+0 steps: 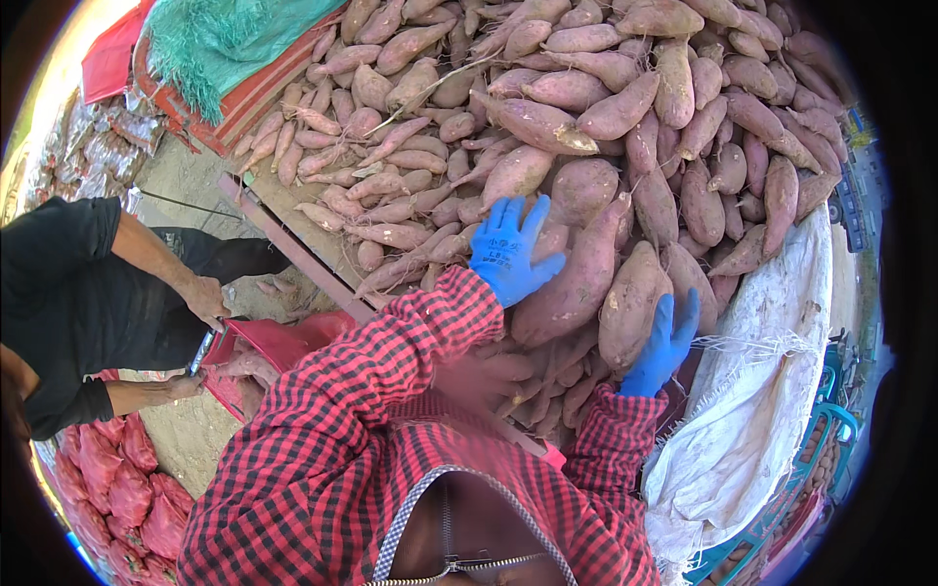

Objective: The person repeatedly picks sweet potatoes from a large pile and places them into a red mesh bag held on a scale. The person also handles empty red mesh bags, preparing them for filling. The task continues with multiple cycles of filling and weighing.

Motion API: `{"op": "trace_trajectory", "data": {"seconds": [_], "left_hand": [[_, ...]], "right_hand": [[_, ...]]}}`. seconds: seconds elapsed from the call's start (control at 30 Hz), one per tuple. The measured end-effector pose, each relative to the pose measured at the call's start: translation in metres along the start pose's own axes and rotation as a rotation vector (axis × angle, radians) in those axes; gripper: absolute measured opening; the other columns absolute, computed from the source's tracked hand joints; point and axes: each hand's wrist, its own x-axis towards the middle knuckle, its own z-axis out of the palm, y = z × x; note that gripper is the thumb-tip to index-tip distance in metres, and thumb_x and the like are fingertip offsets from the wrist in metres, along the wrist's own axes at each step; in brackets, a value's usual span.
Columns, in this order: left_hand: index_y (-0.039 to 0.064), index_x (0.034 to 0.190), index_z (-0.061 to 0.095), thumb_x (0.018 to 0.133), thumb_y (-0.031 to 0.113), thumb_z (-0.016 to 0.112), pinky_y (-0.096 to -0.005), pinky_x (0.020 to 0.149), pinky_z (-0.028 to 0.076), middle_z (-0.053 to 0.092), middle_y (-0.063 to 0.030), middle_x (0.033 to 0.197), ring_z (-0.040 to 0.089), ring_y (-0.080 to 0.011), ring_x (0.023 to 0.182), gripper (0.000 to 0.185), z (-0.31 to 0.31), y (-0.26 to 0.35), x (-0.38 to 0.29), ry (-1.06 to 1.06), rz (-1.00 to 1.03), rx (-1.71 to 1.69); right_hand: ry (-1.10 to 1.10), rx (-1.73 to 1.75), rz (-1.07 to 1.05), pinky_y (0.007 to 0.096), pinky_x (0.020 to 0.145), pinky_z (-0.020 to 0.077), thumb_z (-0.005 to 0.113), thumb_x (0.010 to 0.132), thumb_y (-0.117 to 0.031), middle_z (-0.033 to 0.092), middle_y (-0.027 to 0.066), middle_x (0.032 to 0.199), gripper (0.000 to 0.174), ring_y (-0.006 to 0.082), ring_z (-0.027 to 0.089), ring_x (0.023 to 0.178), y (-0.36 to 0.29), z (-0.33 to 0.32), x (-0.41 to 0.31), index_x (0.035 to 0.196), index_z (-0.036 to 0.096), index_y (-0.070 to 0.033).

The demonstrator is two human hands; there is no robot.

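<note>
A large heap of purple-skinned sweet potatoes (542, 124) lies before me. My left hand (514, 249), in a blue glove, rests on the heap with its fingers spread, next to a very large sweet potato (575, 282). Lower right, my right hand (662, 344), also gloved in blue, has fingers and thumb apart and touches or nearly touches a big oval sweet potato (635, 308). Between my sleeves, smaller, thinner sweet potatoes (560, 381) show below the large ones. Neither hand is closed around anything.
At the left a person in dark clothes (80, 293) holds a red bag (286, 340) with sweet potatoes. Filled red bags (117, 483) lie below. A metal edge (293, 249) borders the heap. White woven sheeting (747, 425) hangs at the right, beside green crates (824, 421). Green sheeting (227, 36) lies top left.
</note>
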Motion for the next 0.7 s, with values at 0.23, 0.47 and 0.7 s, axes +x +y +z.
{"op": "trace_trajectory", "data": {"seconds": [0.23, 0.47, 0.7], "left_hand": [[0.006, 0.138, 0.053, 0.087, 0.044, 0.068, -0.0472, 0.096, 0.047, 0.056, -0.0167, 0.132, 0.054, -0.0349, 0.120, 0.065, 0.004, -0.022, 0.023, 0.030, -0.005, 0.062], [0.003, 0.136, 0.054, 0.088, 0.040, 0.068, -0.0485, 0.100, 0.044, 0.057, -0.0206, 0.131, 0.054, -0.0394, 0.117, 0.061, -0.013, -0.022, 0.006, 0.267, 0.027, -0.099], [0.007, 0.141, 0.052, 0.085, 0.036, 0.071, -0.0500, 0.105, 0.040, 0.053, -0.0185, 0.138, 0.051, -0.0393, 0.126, 0.065, -0.078, -0.028, -0.124, 0.256, 0.111, -0.057]], "right_hand": [[-0.021, -0.897, -0.566, 0.0581, 0.108, 0.0364, 0.073, 0.084, -0.041, 0.039, 0.0316, 0.147, 0.072, 0.0493, 0.042, 0.131, 0.050, 0.014, -0.026, 0.145, 0.049, -0.011], [-0.066, -0.936, -0.582, 0.0569, 0.107, 0.0377, 0.071, 0.085, -0.041, 0.037, 0.0316, 0.149, 0.072, 0.0472, 0.042, 0.134, 0.045, 0.017, -0.025, 0.147, 0.047, -0.013], [-0.084, -0.999, -0.574, 0.0534, 0.110, 0.0374, 0.061, 0.094, -0.049, 0.037, 0.0320, 0.149, 0.068, 0.0465, 0.041, 0.136, 0.046, 0.013, -0.030, 0.148, 0.043, -0.010]]}}
